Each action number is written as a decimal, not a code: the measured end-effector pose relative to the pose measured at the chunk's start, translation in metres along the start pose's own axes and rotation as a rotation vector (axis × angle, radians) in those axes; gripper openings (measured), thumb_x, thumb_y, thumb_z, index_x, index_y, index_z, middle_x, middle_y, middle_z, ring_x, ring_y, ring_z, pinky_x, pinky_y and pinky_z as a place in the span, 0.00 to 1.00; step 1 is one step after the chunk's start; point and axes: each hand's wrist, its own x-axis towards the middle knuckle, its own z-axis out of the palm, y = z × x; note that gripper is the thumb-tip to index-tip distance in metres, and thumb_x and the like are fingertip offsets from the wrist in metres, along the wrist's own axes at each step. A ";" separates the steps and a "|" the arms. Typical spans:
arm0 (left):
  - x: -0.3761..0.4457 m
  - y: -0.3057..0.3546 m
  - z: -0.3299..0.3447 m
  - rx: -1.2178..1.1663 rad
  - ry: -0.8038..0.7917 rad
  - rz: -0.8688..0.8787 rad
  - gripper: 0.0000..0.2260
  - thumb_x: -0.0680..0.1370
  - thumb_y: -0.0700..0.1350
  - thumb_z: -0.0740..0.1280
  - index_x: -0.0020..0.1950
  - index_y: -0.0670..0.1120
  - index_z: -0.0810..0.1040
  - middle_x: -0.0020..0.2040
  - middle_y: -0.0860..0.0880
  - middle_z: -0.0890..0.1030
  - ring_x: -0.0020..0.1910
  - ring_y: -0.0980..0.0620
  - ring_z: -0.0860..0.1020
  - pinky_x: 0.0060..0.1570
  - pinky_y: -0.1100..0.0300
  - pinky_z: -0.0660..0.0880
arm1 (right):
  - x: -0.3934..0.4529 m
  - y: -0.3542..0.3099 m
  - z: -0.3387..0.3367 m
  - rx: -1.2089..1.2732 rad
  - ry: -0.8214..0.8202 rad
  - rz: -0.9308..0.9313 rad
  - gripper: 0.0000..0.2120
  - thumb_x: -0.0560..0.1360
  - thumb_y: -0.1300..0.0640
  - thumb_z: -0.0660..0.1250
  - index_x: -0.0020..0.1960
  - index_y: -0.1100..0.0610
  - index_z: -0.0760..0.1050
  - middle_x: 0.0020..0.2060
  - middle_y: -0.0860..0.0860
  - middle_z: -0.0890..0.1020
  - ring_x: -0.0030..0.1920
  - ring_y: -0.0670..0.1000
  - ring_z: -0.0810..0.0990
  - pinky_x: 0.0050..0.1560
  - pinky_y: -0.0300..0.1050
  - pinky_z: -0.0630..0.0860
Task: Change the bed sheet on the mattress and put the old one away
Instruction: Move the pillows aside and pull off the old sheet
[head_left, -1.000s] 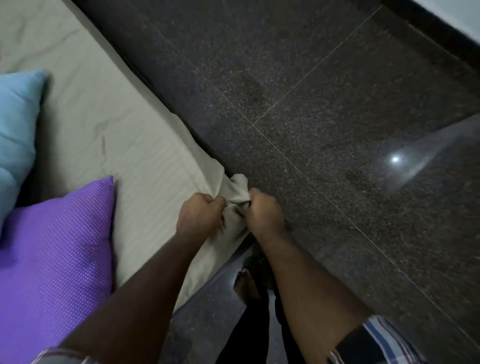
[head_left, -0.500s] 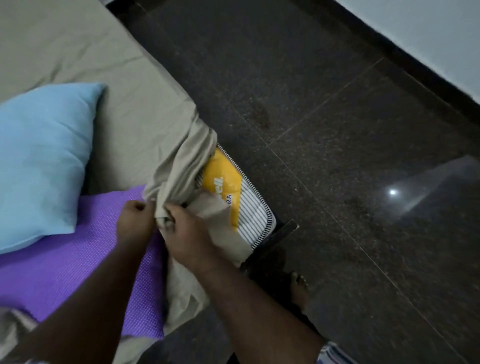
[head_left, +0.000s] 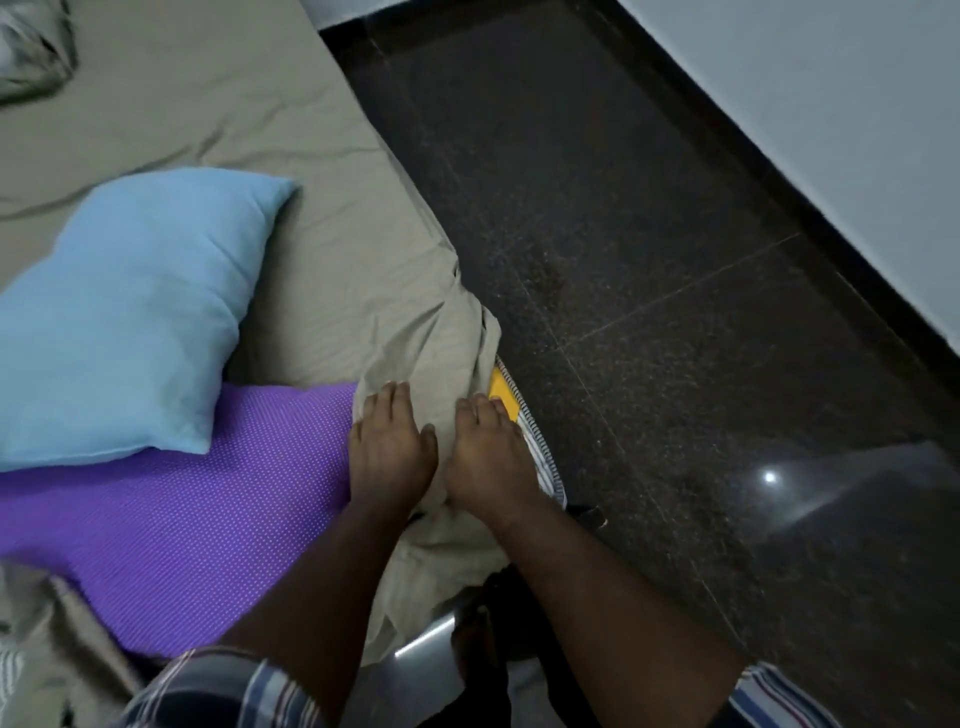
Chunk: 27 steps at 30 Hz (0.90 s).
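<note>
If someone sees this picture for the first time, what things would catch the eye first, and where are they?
The bright colours come first: a light blue pillow at the left on the beige bed sheet, its near end over a purple pillow. Near the middle, the left hand and right hand rest side by side, fingers extended, on bunched sheet at the bed's corner. Beside the right hand a yellow patch of bare mattress shows, next to the dark floor.

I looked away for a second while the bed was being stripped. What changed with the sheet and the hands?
The sheet corner came off the mattress and now lies bunched over it. Both hands, left and right, gave up their grip and rest flat on it. Both pillows, blue and purple, remain on the bed.
</note>
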 end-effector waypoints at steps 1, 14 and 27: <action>0.007 0.006 -0.002 0.001 -0.006 -0.012 0.30 0.80 0.51 0.64 0.79 0.43 0.61 0.78 0.42 0.64 0.77 0.41 0.62 0.72 0.41 0.64 | 0.006 0.004 -0.008 -0.007 0.001 -0.010 0.30 0.80 0.48 0.54 0.79 0.58 0.57 0.78 0.58 0.60 0.79 0.60 0.55 0.77 0.57 0.57; 0.171 0.181 -0.030 0.024 0.055 -0.215 0.32 0.80 0.52 0.63 0.81 0.43 0.58 0.81 0.43 0.59 0.81 0.42 0.55 0.75 0.43 0.60 | 0.173 0.103 -0.171 -0.095 -0.007 -0.283 0.30 0.81 0.49 0.53 0.80 0.59 0.56 0.80 0.59 0.57 0.80 0.60 0.51 0.77 0.59 0.55; 0.366 0.262 -0.126 -0.099 0.230 -0.406 0.32 0.81 0.55 0.59 0.82 0.46 0.53 0.82 0.48 0.54 0.82 0.46 0.49 0.78 0.45 0.53 | 0.374 0.092 -0.337 -0.244 -0.099 -0.451 0.35 0.79 0.54 0.60 0.81 0.57 0.49 0.81 0.57 0.49 0.81 0.57 0.43 0.79 0.58 0.47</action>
